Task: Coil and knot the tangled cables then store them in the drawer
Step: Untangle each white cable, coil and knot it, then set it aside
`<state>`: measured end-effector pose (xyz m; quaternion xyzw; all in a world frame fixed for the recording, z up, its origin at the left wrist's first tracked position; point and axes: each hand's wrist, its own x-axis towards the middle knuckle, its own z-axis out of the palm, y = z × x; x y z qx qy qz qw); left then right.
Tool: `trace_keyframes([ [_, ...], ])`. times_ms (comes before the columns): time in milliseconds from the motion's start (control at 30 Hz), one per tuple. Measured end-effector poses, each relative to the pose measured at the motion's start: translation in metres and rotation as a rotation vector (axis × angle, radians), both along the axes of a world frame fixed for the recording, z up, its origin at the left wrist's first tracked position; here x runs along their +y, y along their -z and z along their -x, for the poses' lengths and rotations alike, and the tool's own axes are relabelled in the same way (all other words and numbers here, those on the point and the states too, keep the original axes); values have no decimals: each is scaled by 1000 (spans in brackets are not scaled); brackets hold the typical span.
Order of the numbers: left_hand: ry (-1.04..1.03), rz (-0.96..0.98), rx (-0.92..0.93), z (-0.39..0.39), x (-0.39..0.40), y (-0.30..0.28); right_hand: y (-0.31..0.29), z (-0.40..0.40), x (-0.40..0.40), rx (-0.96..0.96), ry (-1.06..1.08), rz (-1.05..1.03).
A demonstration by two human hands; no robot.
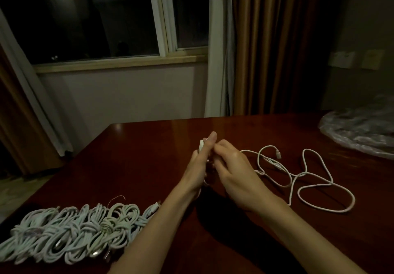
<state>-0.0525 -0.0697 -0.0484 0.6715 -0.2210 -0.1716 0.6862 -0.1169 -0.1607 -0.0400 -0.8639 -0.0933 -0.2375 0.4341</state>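
A dark wooden table [149, 145] is stretching toward a window [96, 17], its far edge bare. The white cable [298, 180] is trailing in loose loops to the right, its near end coiled in the left hand [199, 167], which is gripping it upright while the right hand [234, 171] is pinching the strand beside it. Coiled cables [70, 233] are lying heaped at the near left edge, and a plastic bag [360, 130] is sitting far right.

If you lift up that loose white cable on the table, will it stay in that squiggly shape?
Probably not. The loose white cable lies in soft, uneven loops on the table, so it looks floppy and would likely sag and dangle. It is thin, so probably light. Its loops cross over each other, so they might snag when the left hand and right hand pull.
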Motion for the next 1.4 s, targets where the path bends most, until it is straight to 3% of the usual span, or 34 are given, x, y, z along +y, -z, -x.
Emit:
trace_keyframes([
  [200,-94,144,-56,6,-7,4,6,-1,-1,-68,53,66],
  [433,-166,255,136,-7,1,4,4,0,1,-37,-11,44],
  [567,-148,312,247,-16,6,3,-4,-1,-11,-73,94,3],
  [767,-54,210,84,0,-4,0,1,-1,-11,243,106,211],
  [933,13,58,-97,12,-12,3,3,1,-11,247,257,296],
  [1333,10,31,4,6,-11,-5,2,3,-12,266,363,607],
  [1400,-126,-16,-156,2,-7,-11,2,2,-12,287,368,648],
])
